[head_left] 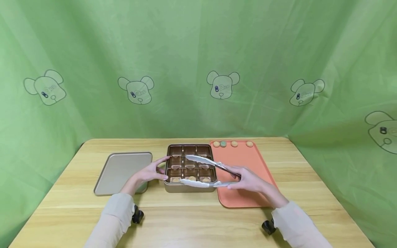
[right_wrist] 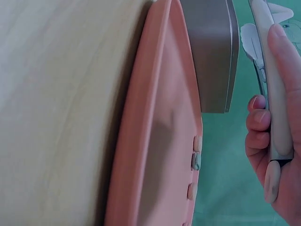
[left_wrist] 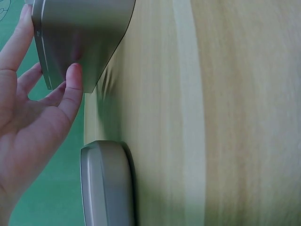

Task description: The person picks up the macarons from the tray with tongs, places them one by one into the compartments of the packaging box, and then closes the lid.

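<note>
A bronze square tin (head_left: 190,188) with a divided insert of several cells stands mid-table. My left hand (head_left: 152,172) touches its left side with fingers spread; in the left wrist view the thumb (left_wrist: 74,82) lies near the tin's side wall. In my right hand (head_left: 248,179) I hold a pair of metal tongs (head_left: 198,183), their scalloped tips spread apart over the tin with nothing between them. Small round cookies, among them one cookie (head_left: 206,179), lie in the front row of cells, partly hidden by the lower tong arm.
An orange tray (head_left: 238,162) sits right of the tin, with a green cookie (head_left: 223,144) and 3 tan ones along its back edge. At left lies a flat metallic lid (head_left: 124,172). A green curtain (head_left: 180,117) hangs behind the wooden table (head_left: 173,220).
</note>
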Tool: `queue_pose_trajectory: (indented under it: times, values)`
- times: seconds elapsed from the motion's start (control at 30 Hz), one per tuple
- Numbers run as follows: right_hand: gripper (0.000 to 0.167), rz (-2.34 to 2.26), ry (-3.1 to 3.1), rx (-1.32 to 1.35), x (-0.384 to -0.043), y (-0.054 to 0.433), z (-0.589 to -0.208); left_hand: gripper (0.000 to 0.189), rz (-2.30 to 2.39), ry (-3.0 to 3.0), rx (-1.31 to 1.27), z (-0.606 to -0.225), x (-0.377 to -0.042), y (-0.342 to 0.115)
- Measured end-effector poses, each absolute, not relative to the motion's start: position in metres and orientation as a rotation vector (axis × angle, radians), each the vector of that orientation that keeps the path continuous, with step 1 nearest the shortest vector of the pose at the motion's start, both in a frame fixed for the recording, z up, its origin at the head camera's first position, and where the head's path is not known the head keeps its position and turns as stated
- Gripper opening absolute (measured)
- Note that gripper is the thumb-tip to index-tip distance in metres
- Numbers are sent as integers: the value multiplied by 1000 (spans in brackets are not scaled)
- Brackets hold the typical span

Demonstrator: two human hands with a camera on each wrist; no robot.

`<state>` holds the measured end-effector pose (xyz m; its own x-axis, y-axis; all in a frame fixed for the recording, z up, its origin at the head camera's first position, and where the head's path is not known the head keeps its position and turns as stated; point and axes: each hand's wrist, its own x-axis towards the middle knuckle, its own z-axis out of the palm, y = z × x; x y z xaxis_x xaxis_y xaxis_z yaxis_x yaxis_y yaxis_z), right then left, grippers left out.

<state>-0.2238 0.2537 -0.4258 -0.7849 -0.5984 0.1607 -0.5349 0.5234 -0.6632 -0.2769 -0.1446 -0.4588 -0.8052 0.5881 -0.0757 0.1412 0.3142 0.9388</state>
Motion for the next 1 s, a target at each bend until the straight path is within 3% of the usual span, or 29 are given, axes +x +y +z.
queue_pose_trajectory:
  times: [0.23,0.53,0.77,1.0]
  values:
    - [70,-1236,2700,-806,-221,267,-429,90,1498,2180,649,-458,-276,-144]
    - [66,-1240,2817,-596,-205,275,-404,90,1504,2166,667,-458,-277,-144]
    - [69,-1184,2952,-457,-218,302,-437,90,1495,2170,678,-457,-275,-145]
    - [71,-1037,3083,-359,-215,311,-436,91,1497,2165,697,-456,-276,-145]
